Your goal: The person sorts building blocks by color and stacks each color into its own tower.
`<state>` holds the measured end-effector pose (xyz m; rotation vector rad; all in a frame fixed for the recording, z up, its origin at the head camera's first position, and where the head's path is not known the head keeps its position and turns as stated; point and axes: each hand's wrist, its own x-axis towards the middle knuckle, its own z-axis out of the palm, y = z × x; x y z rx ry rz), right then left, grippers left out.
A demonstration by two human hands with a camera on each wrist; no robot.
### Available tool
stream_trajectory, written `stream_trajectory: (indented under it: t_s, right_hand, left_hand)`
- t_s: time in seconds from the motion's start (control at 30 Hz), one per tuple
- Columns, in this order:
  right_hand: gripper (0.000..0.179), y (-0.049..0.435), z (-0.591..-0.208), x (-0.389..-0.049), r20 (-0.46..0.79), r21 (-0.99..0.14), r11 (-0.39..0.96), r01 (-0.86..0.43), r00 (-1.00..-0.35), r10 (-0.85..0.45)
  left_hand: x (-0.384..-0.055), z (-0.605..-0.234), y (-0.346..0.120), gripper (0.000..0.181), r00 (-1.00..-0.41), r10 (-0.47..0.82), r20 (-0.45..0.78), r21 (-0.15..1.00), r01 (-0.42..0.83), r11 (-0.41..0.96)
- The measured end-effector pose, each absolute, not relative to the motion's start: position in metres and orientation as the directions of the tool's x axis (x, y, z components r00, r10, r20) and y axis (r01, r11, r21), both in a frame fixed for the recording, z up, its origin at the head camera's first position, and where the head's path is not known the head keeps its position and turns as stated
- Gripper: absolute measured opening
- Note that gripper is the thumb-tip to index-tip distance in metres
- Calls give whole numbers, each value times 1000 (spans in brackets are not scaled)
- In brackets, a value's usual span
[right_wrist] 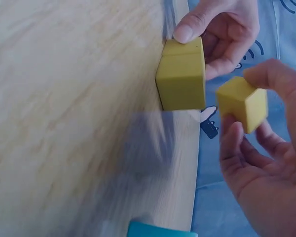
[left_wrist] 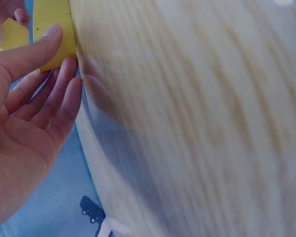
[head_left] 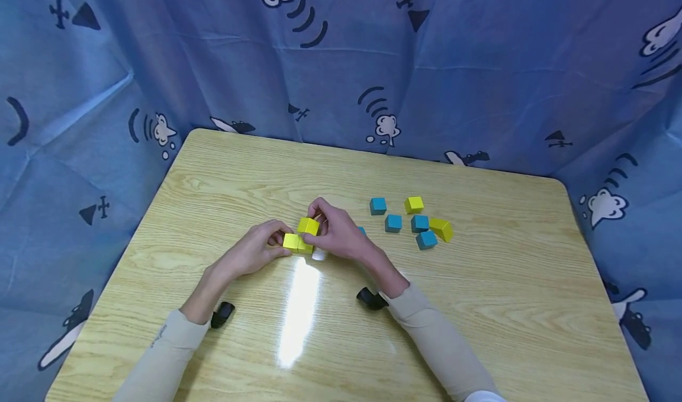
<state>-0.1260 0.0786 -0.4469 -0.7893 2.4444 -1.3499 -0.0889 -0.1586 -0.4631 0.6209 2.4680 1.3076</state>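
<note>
Two yellow cubes stand side by side on the wooden table in front of me. My left hand [head_left: 258,248] pinches the left cube [head_left: 290,242] between thumb and fingers, and the thumb lies across that cube [left_wrist: 64,42] in the left wrist view. The right cube of the pair [right_wrist: 180,86] sits flush against it. My right hand [head_left: 339,234] holds a third yellow cube [right_wrist: 240,102] by thumb and fingertips. In the right wrist view this held cube is tilted and apart from the pair; from the head it overlaps the right cube.
To the right lie several blue cubes [head_left: 393,223], a yellow cube [head_left: 414,205] and a yellow wedge-like block [head_left: 441,229]. Another blue block [right_wrist: 160,230] is partly hidden by my right hand in the head view. A patterned blue curtain [head_left: 341,76] hangs behind the table [head_left: 506,307].
</note>
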Motion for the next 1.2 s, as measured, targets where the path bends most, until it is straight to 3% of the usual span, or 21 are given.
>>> stream_trajectory:
  t_s: [0.5, 0.73, 1.2]
  right_hand:
    - [46, 69, -447, -121, 99, -804, 421, -420, -793, -601]
    - [32, 65, -448, -116, 126, -803, 409, -434, -794, -595]
    - [36, 63, -448, -111, 134, -801, 396, -448, -780, -612]
  left_hand:
    - [-89, -463, -160, 37, -865, 502, -32, 820, 264, 507]
    - [-89, -463, -160, 35, -862, 506, -31, 822, 267, 504]
    - [-88, -462, -158, 34, -863, 504, -46, 823, 253, 509]
